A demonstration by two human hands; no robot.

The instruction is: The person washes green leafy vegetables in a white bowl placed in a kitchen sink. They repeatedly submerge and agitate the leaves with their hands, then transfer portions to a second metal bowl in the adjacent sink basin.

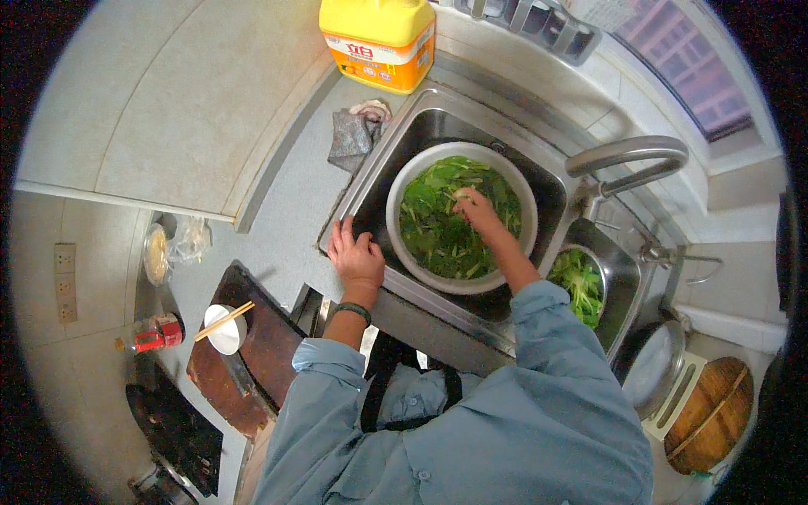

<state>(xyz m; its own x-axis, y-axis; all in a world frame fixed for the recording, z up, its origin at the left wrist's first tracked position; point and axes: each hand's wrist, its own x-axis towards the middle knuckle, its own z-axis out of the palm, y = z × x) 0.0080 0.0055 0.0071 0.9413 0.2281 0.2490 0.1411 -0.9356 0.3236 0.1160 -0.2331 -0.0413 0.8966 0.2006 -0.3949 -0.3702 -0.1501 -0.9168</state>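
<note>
A large pale metal basin (396,252) stands in the bigger bowl of a steel sink (435,302). Leafy greens (435,214) fill it, apparently in water. My right hand (476,211) is over the middle of the greens, fingers curled near some pale stems; whether it grips any is not clear. On the sink's left front corner rests my left hand (356,252), fingers spread and holding nothing. More greens (577,284) lie in a smaller round container in the right-hand sink bowl. A curved metal faucet (625,158) rises behind the two bowls.
Left of the sink lies a grey cloth (350,139), below a yellow detergent jug (379,50). A dark cutting board (271,353) bears a white bowl (230,331), chopsticks (224,320) and a knife (240,374). At the right stand a round metal lid or pan (653,366) and a round wooden board (713,416).
</note>
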